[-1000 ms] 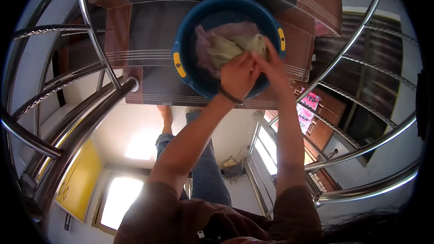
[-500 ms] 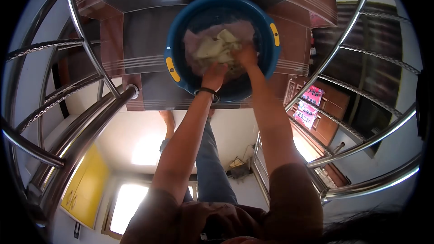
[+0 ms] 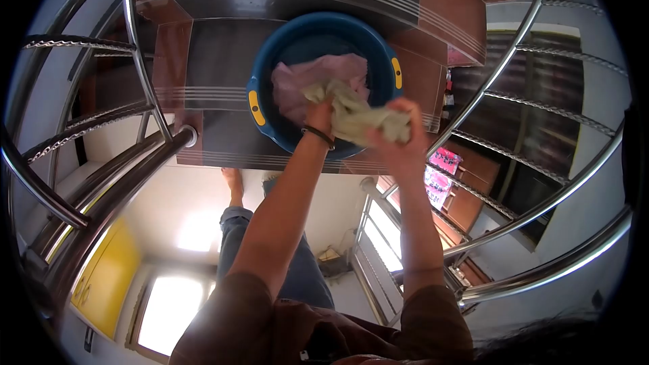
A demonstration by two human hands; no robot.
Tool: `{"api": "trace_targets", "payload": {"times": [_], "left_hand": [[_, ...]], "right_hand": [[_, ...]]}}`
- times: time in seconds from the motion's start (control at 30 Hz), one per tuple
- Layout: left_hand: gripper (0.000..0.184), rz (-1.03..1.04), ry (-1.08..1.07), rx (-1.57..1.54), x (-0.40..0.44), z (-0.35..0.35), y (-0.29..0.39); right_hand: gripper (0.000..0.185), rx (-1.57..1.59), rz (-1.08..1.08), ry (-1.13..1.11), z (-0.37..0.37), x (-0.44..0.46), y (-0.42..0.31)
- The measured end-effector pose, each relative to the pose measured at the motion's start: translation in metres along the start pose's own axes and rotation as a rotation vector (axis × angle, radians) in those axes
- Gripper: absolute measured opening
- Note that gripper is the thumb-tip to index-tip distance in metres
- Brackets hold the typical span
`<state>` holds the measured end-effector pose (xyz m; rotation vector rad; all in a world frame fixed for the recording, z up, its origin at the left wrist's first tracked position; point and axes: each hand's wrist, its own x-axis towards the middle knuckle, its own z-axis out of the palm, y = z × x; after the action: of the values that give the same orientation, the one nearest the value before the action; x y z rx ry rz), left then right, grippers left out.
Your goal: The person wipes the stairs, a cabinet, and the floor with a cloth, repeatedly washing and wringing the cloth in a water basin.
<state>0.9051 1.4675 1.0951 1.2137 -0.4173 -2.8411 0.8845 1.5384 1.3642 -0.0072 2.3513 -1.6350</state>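
A pale yellow-green cloth [image 3: 362, 120] is stretched between my two hands over the near right part of a blue basin [image 3: 265, 61]. My left hand [image 3: 320, 115] grips its left end inside the basin, fingers partly hidden by the fabric. At the right rim, my right hand [image 3: 403, 136] is closed round the other end, slightly blurred. Under the pale cloth, a pink cloth [image 3: 297, 84] lies bunched in the basin. Water around it is hard to make out.
The basin rests on a dark-tiled stair step [image 3: 216, 67] with reddish-brown side tiles. Metal railings curve along the left [image 3: 138, 47] and right [image 3: 503, 84]. A yellow cabinet [image 3: 108, 277] and a bright window [image 3: 172, 311] appear below.
My right hand has lifted out of the basin and moved right and nearer, drawing the pale cloth across the rim. My left hand stays inside on the cloth. The view has shifted slightly.
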Motion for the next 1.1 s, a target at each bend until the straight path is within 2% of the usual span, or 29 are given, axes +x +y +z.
{"api": "trace_targets", "payload": {"times": [0.03, 0.1, 0.2, 0.3, 0.33, 0.4, 0.43, 0.5, 0.6, 0.63, 0.7, 0.73, 0.8, 0.83, 0.87, 0.93, 1.03, 1.1], "left_hand": [[0.029, 0.01, 0.007, 0.004, -0.018, 0.012, 0.004], [0.029, 0.039, 0.021, 0.016, -0.065, 0.055, 0.035], [0.029, 0.031, -0.075, 0.082, -0.105, 0.093, 0.053], [0.03, 0.011, -0.214, 0.098, -0.111, 0.112, 0.058], [0.031, -0.066, -0.29, 0.103, -0.104, 0.111, 0.057], [0.036, -0.217, -0.435, 0.116, -0.086, 0.103, 0.055], [0.037, -0.311, -0.428, 0.095, -0.083, 0.103, 0.058], [0.039, -0.497, -0.418, 0.058, -0.076, 0.104, 0.066], [0.037, -0.665, -0.588, -0.222, -0.063, 0.072, 0.072], [0.039, -0.589, -0.53, -0.206, -0.067, 0.068, 0.075], [0.044, -0.436, -0.417, -0.17, -0.078, 0.065, 0.079], [0.053, -0.38, -0.356, -0.151, -0.073, 0.06, 0.069], [0.059, -0.504, -0.172, -0.035, -0.11, 0.083, 0.108], [0.06, -0.519, -0.164, -0.057, -0.117, 0.086, 0.114], [0.061, -0.535, -0.156, -0.079, -0.123, 0.09, 0.119], [0.057, -0.453, -0.322, -0.295, -0.118, 0.091, 0.113], [0.046, -0.464, -0.295, -0.247, -0.102, 0.086, 0.106], [0.036, -0.363, -0.285, -0.207, -0.103, 0.088, 0.103]], "right_hand": [[0.046, 0.123, 0.059, 0.052, -0.005, 0.014, 0.0], [0.051, 0.339, 0.103, 0.015, -0.021, 0.053, 0.031], [0.051, 0.254, 0.338, -0.038, -0.022, 0.089, 0.086], [0.061, 0.929, 0.522, -0.334, -0.018, 0.083, 0.118], [0.069, 0.885, 0.444, -0.318, -0.014, 0.078, 0.116], [0.066, 1.06, 0.375, -0.392, -0.012, 0.073, 0.096], [0.065, 1.15, 0.338, -0.425, -0.011, 0.071, 0.09], [0.061, 1.065, 0.347, -0.433, -0.026, 0.076, 0.111], [0.053, 0.787, 0.432, -0.326, -0.026, 0.083, 0.104], [0.05, 0.667, 0.467, -0.267, -0.023, 0.083, 0.095], [0.047, 0.62, 0.347, -0.136, -0.011, 0.08, 0.089], [0.047, 0.596, 0.288, -0.074, -0.003, 0.077, 0.085], [0.046, 0.426, 0.065, -0.016, 0.019, 0.063, 0.044], [0.046, 0.341, -0.039, 0.016, 0.025, 0.054, 0.032], [0.048, 0.294, -0.051, -0.005, 0.026, 0.047, 0.036], [0.054, 0.199, -0.084, -0.058, 0.025, 0.037, 0.049], [0.044, 0.378, 0.027, -0.125, 0.018, 0.02, 0.071], [0.037, 0.687, 0.1, -0.107, 0.016, 0.019, 0.072]]}}
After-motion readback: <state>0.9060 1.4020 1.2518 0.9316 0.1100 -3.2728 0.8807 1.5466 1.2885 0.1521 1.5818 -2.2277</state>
